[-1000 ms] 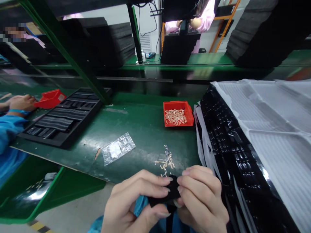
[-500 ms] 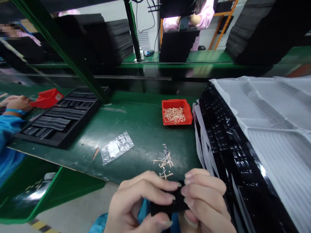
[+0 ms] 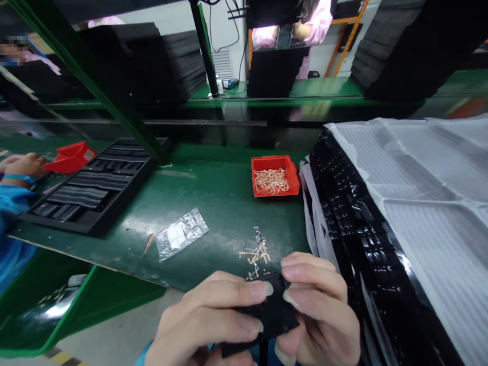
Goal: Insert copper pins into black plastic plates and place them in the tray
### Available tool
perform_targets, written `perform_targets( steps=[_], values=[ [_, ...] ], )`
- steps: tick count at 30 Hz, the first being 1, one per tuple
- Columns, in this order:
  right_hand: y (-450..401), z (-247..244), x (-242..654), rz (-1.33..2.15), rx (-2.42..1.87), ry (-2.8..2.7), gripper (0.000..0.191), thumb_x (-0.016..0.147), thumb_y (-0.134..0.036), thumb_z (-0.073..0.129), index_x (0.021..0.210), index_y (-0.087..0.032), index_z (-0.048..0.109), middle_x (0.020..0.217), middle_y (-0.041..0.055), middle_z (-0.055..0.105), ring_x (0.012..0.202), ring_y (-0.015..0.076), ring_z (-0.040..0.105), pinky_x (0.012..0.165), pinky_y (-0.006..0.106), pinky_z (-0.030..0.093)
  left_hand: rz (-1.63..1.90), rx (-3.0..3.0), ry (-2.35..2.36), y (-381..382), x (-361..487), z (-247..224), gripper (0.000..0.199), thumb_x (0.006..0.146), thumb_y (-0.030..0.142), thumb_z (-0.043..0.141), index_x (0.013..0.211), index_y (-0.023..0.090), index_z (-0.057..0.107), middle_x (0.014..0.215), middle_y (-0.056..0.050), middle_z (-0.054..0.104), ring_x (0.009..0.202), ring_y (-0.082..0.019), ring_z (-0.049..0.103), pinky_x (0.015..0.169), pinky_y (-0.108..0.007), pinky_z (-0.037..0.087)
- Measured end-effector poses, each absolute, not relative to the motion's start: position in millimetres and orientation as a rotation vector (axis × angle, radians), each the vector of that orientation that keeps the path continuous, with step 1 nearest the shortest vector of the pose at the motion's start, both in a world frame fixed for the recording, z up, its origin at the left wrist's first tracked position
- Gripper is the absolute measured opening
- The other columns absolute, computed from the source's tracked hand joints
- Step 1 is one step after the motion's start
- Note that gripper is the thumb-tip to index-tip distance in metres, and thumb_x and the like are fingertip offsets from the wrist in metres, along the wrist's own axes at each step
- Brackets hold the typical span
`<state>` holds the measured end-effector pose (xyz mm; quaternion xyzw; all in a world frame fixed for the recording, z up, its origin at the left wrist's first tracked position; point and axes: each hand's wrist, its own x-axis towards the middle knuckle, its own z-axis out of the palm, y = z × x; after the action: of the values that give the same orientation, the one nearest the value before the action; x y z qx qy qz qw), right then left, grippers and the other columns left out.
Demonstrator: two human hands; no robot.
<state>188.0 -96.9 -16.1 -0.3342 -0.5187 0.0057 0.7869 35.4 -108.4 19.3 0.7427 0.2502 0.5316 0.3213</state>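
Black piece held at near edge of green bench. Left hand: fingers pinching its left part. Right hand: fingers pinching its right edge. Small loose strips just beyond; farther, red bin of pale strips.

The left hand and right hand pinch a flat black piece at the near edge of a green bench. At twelve o'clock from it lie small loose parts, then a red bin of pale thin strips; a clear bag lies at ten, a black tray farther out, and a glossy black stack under white sheeting at two.
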Motion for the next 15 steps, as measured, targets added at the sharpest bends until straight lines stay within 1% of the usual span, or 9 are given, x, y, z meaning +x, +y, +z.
perform_targets(
  steps=[4,6,8,10,12,15],
  values=[
    [-98,-12,186,0.022,-0.734,-1.124,0.023,0.110,-0.024,0.054,0.092,-0.014,0.065,0.096,0.0073,0.071,0.083,0.0183,0.068,0.069,0.038,0.061,1.397,1.985,0.633,-107,34,21,0.016,0.101,0.028,0.075,0.111,0.016,0.073,0.121,-0.012,0.081,0.097,-0.022,0.081,0.081,-0.030,0.070],
    [-99,-10,184,0.026,-0.740,-1.106,0.026,0.110,-0.023,0.052,0.090,-0.014,0.065,0.095,0.0072,0.071,0.082,0.0181,0.068,0.069,0.038,0.061,1.401,2.014,0.643,-105,33,21,0.015,0.101,0.028,0.075,0.110,0.016,0.073,0.121,-0.012,0.081,0.097,-0.022,0.082,0.082,-0.031,0.070],
    [-99,-8,182,0.033,-0.752,-1.066,0.027,0.110,-0.025,0.053,0.088,-0.015,0.065,0.094,0.0070,0.071,0.080,0.0180,0.067,0.068,0.038,0.061,1.402,2.058,0.638,-104,33,24,0.012,0.101,0.027,0.074,0.106,0.016,0.073,0.119,-0.012,0.082,0.093,-0.022,0.082,0.083,-0.032,0.071],
    [-100,-7,180,0.033,-0.755,-1.027,0.027,0.109,-0.027,0.056,0.086,-0.015,0.066,0.093,0.0067,0.071,0.078,0.0180,0.067,0.065,0.038,0.060,1.421,2.112,0.625,-102,34,28,0.009,0.102,0.024,0.072,0.100,0.016,0.072,0.114,-0.011,0.083,0.087,-0.020,0.083,0.081,-0.030,0.071],
    [-100,-7,179,0.032,-0.756,-1.013,0.027,0.109,-0.028,0.057,0.085,-0.016,0.066,0.091,0.0060,0.072,0.076,0.0175,0.067,0.062,0.039,0.060,1.454,2.140,0.641,-101,39,32,0.012,0.103,0.023,0.071,0.093,0.016,0.071,0.109,-0.009,0.084,0.082,-0.018,0.083,0.078,-0.028,0.072],
    [-101,-8,180,0.052,-0.752,-1.036,0.027,0.109,-0.028,0.056,0.086,-0.017,0.065,0.091,0.0051,0.072,0.077,0.0167,0.068,0.063,0.038,0.061,1.525,2.124,0.710,-103,45,36,0.018,0.104,0.024,0.070,0.088,0.017,0.070,0.107,-0.006,0.084,0.083,-0.018,0.083,0.076,-0.026,0.072]
  ],
)
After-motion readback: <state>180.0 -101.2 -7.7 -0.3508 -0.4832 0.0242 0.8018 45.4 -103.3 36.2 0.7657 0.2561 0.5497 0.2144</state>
